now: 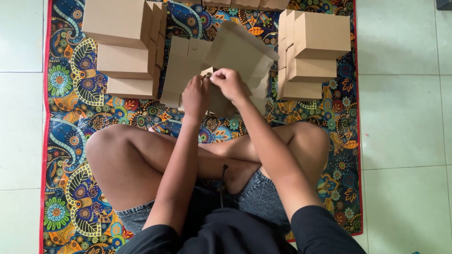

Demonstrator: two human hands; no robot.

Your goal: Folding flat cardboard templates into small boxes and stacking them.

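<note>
Boxes (125, 47), folded brown cardboard, are sitting stacked upper left on the patterned mat (70, 141). Center-top, left hand (195, 96) is pinching shut on an edge of the flat cardboard sheet (235, 51), w/ right hand (229, 82) just beside it, fingers closed on the same sheet, which is tilting up above the crossed legs. Upper right, another box stack (313, 51) is standing.

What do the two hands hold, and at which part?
Both the left hand and right hand pinch the brown, partly folded flat cardboard box at a flap on its near edge.
</note>
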